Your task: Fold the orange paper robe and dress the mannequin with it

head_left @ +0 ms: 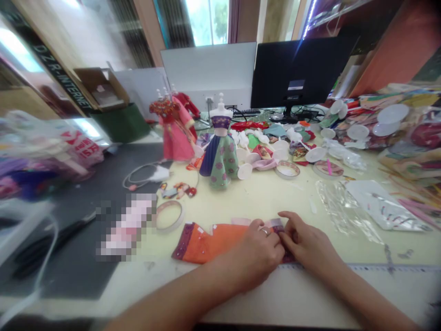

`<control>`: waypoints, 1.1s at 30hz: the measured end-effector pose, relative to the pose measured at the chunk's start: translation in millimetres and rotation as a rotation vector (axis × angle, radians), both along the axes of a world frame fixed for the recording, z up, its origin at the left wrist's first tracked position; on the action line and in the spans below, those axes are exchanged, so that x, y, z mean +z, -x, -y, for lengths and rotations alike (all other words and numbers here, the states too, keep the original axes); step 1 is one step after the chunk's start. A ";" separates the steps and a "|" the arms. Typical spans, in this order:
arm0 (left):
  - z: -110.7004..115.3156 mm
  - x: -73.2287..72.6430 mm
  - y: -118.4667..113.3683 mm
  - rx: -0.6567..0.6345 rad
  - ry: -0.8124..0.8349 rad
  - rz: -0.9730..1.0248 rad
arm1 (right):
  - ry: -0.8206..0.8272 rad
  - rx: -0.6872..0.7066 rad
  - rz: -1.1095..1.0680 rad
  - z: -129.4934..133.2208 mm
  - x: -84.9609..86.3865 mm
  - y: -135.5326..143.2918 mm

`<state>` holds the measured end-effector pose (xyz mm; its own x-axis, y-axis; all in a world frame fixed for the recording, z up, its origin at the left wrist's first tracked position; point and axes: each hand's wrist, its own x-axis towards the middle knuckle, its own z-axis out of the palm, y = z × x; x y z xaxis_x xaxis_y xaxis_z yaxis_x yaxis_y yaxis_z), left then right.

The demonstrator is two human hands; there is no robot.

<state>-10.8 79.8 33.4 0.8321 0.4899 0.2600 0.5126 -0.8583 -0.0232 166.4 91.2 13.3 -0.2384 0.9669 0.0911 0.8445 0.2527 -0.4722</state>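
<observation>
A small orange cloth piece (213, 243) with purple patterned borders lies flat in front of me, bits of white tape stuck along its top edge. My left hand (260, 253), a ring on one finger, rests over its right part with fingers curled and pressed onto the fabric. Beside it, my right hand (305, 241) pinches the purple border at the right end, thumb and index finger together. Both hands meet there and hide most of that border. Under the cloth's lower right edge runs a ruler (365, 267).
Behind the cloth stands a mini dress form (220, 147) in a green and blue skirt. A tape roll (169, 215) lies left, near black scissors (58, 236). Plastic packets (386, 204) lie right. Doll clothes, a pink dress (175, 138) and a monitor (299, 73) fill the back.
</observation>
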 end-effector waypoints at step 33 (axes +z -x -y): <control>-3.7 -12.8 -3.3 0.033 0.030 0.082 | -0.329 0.339 -0.092 24.4 4.5 -17.3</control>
<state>-7.5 83.5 20.6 0.7918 0.5254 0.3115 0.5399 -0.8405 0.0451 183.7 66.8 17.8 -0.5119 0.7521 0.4151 0.6468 0.6555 -0.3900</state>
